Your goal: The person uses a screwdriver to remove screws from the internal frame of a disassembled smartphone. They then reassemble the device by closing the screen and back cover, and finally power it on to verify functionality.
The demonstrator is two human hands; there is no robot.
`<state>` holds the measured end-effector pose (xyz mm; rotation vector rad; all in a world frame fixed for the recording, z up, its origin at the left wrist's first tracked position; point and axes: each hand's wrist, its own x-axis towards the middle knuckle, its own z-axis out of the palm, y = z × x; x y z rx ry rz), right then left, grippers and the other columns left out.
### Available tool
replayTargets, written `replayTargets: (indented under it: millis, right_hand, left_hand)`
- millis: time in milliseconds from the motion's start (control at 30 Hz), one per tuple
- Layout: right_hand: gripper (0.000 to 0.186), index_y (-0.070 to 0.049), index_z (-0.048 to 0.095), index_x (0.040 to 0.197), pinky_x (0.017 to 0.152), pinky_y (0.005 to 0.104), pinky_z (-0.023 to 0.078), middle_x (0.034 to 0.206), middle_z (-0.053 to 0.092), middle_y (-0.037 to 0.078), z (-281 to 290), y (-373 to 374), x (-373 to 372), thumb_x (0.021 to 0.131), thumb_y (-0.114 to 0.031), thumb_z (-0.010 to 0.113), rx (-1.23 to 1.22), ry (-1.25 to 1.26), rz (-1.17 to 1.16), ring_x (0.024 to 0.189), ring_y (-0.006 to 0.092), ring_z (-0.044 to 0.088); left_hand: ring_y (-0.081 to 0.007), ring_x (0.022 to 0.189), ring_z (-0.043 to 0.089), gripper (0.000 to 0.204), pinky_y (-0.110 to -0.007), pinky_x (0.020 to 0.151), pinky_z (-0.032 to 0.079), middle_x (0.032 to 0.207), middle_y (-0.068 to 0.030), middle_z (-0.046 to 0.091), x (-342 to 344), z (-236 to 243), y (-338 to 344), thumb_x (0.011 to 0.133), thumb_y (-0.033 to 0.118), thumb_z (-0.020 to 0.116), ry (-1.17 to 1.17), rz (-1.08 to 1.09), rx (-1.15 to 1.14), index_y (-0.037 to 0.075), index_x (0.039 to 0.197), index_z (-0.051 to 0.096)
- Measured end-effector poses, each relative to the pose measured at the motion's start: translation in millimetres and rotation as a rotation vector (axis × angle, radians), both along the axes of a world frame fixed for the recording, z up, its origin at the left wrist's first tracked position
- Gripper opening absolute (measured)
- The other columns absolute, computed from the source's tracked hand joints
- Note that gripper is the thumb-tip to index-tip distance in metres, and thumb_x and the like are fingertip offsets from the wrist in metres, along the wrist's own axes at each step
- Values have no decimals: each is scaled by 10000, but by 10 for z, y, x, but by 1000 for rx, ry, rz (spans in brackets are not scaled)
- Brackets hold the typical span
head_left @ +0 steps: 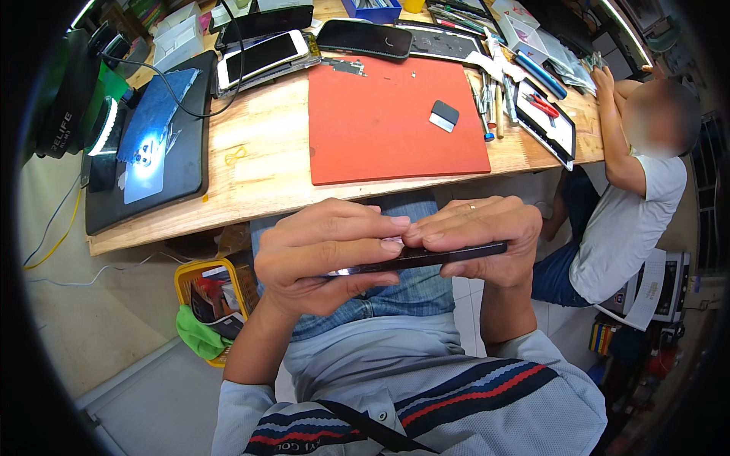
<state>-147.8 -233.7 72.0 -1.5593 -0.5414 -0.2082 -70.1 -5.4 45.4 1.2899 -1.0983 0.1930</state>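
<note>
Between both hands, above my lap, is a thin dark phone (450, 256), seen edge-on and nearly level. My left hand (315, 254) grips its left end, thumb below and fingers across the top. The right end is held by my right hand (487, 232), likewise with the thumb underneath and the fingers flat over the upper face. The fingertips of both hands meet near the phone's middle, so most of its upper face is hidden. Beyond my hands, an orange-red mat (380, 129) lies on the wooden bench (251, 182), with a small black-and-white scraper-like piece (444, 116) on it.
Phones, including a white one (262, 59) and a black one (365, 39), lie behind the mat. Hand tools (498, 106) and red-handled pliers (544, 106) are at its right. A microscope (65, 114) stands left. A yellow basket (182, 285) sits below; a seated person (639, 197) is at right.
</note>
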Motion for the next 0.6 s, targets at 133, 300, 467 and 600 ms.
replayTargets:
  millis: [133, 300, 467, 600]
  right_hand:
    - [384, 29, 784, 1098, 875, 365, 602, 1061, 779, 204, 16, -10, -14, 729, -25, 876, -38, -10, 6, 1002, 320, 770]
    - [364, 19, 789, 1085, 865, 366, 600, 1056, 780, 198, 61, -14, 3, 741, -71, 871, -98, -93, -16, 998, 322, 772]
    - [297, -13, 802, 1048, 853, 372, 591, 1064, 782, 176, 257, -14, 129, 772, -116, 845, -306, -315, -96, 992, 319, 772]
    - [386, -55, 743, 1198, 881, 367, 549, 1195, 756, 119, 187, 50, 232, 833, -165, 805, -496, -540, -231, 1110, 285, 737]
  left_hand:
    - [-288, 923, 752, 369, -387, 844, 614, 1049, -165, 785, -8, 20, 4, 690, 98, 918, -11, -2, 1, 32, 1034, 803]
    - [-331, 987, 735, 351, -403, 857, 590, 1104, -189, 770, 21, 83, 20, 695, 116, 919, -38, 15, 41, 37, 1015, 800]
    - [-377, 1208, 653, 782, -407, 1016, 503, 1330, -277, 654, 183, 67, 46, 716, 440, 913, 109, 91, 74, -65, 1265, 680]
    - [-355, 1364, 548, 1092, -442, 1167, 422, 1526, -300, 456, 65, -25, -113, 874, 566, 771, 1007, -285, -324, 0, 1615, 203]
